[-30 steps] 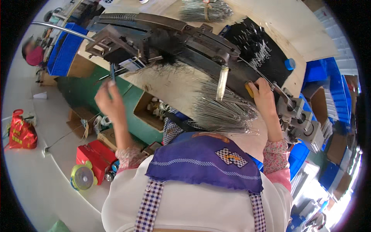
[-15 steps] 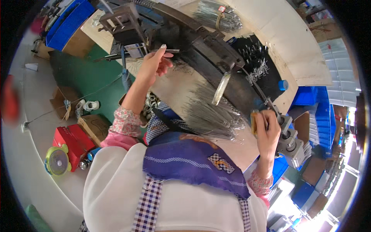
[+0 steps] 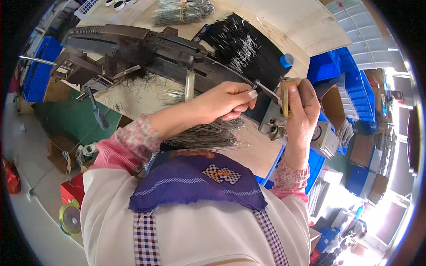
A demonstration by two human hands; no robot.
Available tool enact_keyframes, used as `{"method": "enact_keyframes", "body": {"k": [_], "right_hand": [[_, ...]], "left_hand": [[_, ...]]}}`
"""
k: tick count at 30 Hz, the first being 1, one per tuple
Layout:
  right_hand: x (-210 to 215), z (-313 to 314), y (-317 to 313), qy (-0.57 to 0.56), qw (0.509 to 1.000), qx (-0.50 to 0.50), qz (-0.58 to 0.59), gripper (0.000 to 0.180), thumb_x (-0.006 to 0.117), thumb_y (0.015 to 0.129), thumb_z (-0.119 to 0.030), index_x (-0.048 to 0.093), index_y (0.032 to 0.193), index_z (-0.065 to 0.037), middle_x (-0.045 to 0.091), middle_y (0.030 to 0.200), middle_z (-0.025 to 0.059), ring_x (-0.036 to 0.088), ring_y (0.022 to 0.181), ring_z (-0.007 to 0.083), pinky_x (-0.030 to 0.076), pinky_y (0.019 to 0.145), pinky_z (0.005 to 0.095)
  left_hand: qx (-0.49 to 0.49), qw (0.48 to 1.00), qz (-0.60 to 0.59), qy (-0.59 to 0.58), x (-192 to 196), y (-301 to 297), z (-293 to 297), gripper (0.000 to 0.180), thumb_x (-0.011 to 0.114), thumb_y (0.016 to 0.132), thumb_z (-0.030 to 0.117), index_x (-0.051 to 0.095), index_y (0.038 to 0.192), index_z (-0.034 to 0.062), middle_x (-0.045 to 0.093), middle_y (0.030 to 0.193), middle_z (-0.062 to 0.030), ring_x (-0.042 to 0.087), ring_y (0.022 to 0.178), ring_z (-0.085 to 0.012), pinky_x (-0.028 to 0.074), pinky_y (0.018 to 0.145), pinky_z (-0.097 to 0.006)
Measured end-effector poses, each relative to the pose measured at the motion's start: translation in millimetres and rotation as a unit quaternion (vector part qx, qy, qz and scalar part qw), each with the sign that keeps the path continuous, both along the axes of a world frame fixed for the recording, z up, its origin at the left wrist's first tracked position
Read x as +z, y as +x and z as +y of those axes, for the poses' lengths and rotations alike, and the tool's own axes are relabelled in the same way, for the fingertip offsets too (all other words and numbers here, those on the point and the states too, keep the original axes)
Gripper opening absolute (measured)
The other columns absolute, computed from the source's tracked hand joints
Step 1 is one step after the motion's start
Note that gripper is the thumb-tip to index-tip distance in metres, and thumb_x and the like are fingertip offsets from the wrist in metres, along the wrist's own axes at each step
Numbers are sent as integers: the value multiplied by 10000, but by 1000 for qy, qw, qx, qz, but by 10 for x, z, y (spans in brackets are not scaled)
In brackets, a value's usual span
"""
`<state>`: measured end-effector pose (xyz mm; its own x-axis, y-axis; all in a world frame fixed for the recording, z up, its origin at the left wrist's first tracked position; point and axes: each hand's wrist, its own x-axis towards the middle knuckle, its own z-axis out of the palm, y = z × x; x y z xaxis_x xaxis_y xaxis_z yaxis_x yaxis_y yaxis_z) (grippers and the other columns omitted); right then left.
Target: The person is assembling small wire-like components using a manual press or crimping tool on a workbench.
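Desk (image 3: pixel 255 157) is bearing short pieces (image 3: pixel 243 55), seemingly finished, beyond left hand (image 3: pixel 224 103), wires (image 3: pixel 204 136) remaining nearer; that hand is pinching, contents unclear; right hand (image 3: pixel 302 106) is gripping yellow tool (image 3: pixel 285 98).

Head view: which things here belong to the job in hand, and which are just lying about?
Likely part of the job:
yellow hand tool, in the right hand
long dark metal bench machine
thin silvery wires, near the left hand

Apparently just lying about:
round green-rimmed fan
red rectangular box
shiny red bag
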<state>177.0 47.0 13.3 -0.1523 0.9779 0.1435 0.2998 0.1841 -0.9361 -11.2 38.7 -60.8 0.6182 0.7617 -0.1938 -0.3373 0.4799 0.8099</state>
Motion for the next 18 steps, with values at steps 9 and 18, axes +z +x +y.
{"method": "enact_keyframes", "body": {"k": [9,18], "right_hand": [[-100,236,37,81,991,-42,-100,107,605,871,-78,607,969,-37,681,806,95,663,671,145,485,569,290],[-468,694,-555,138,929,259,-226,265,595,816,-76,643,1067,-6,661,821,164,658,767,319,517,670,363]], "left_hand": [[298,954,8,16,-336,129,21,260,444,1012,260,519,881,48,373,626,35,342,473,-62,276,430,-222],[347,937,-3,-39,-252,27,-85,268,483,993,245,572,820,61,436,573,43,332,430,-45,235,389,-211]]}}
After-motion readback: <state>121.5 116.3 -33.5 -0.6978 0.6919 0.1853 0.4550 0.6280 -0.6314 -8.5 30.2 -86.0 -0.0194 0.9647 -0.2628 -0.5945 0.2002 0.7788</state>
